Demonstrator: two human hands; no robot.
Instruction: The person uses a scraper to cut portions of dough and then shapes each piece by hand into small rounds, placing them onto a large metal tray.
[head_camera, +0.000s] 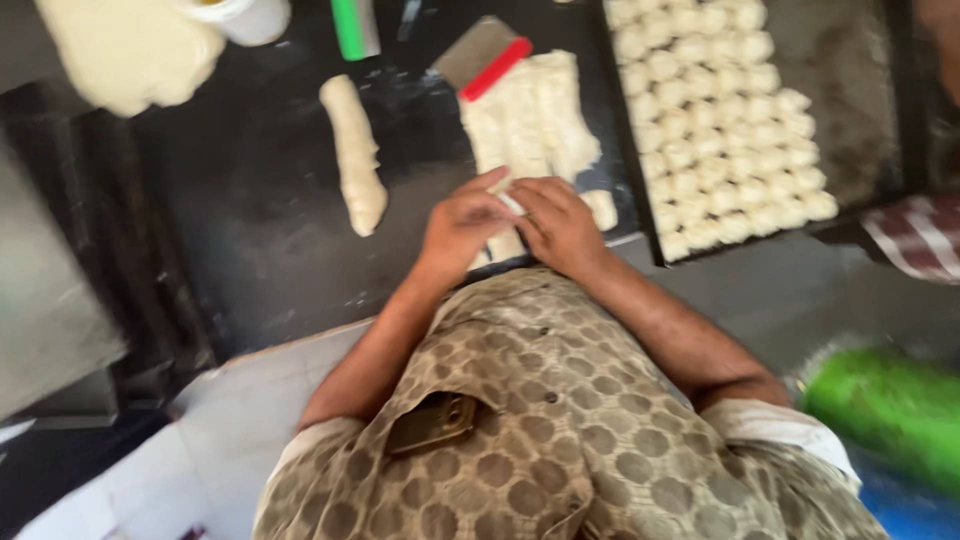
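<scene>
Left hand (462, 225): at the near edge of the dark counter (260, 200), fingers curled down onto a small piece of dough (512, 203); grip closed on that piece from its left side.
Right hand (560, 225): just beside the left, fingertips meeting it over the same piece; grip likewise closed on the dough, from the right.
Dough piece: pale, small, pinched between the two hands and mostly covered by them (its exact shape cannot be made out).
Key relation: the cut dough strips (530, 115) lie directly ahead of both grips, touching or nearly touching the held piece; their long axis runs away from the person, and both hands are about equally near.
Scraper (485, 55): flat metal blade with a red edge, lying at the far end of the strips.
Dough roll (355, 150): a separate log, well to the left of the left hand, long axis also running away from the person.
Tray (850, 90): dark, to the right of the right hand, its left part filled with rows of small dough pieces (720, 120).
Dough mass (130, 50): large lump at the far left.
View: somewhat blurred.
</scene>
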